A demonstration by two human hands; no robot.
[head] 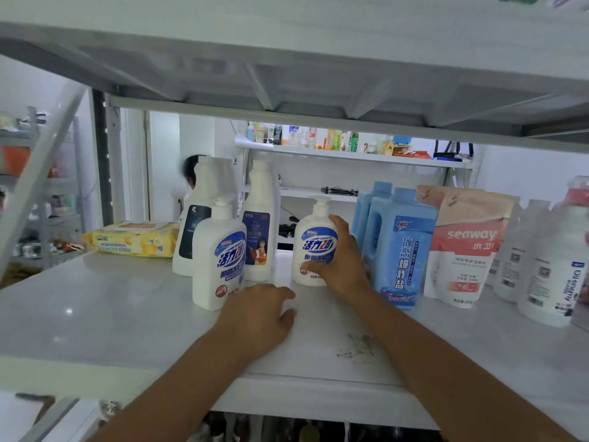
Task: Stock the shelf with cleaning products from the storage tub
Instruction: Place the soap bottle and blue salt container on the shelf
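The right hand (341, 260) grips a white pump bottle (314, 240), fingers (340, 224) wrapped round its labelled body. The bottle stands upright on the white shelf (95, 307), between two tall spray bottles (259, 224) and a blue bottle (401, 250). The left hand (258, 314) rests palm down on the shelf, its fingers relaxed and holding nothing, just beside a second pump bottle (218, 260).

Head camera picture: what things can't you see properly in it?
Storage tub: outside the head view entirely.
Right pump bottle: lower label covered by the right hand gripping it.
Dark-label spray bottle: front partly hidden behind the left pump bottle.
Bottle at the right edge: cut off by the frame and blurred.
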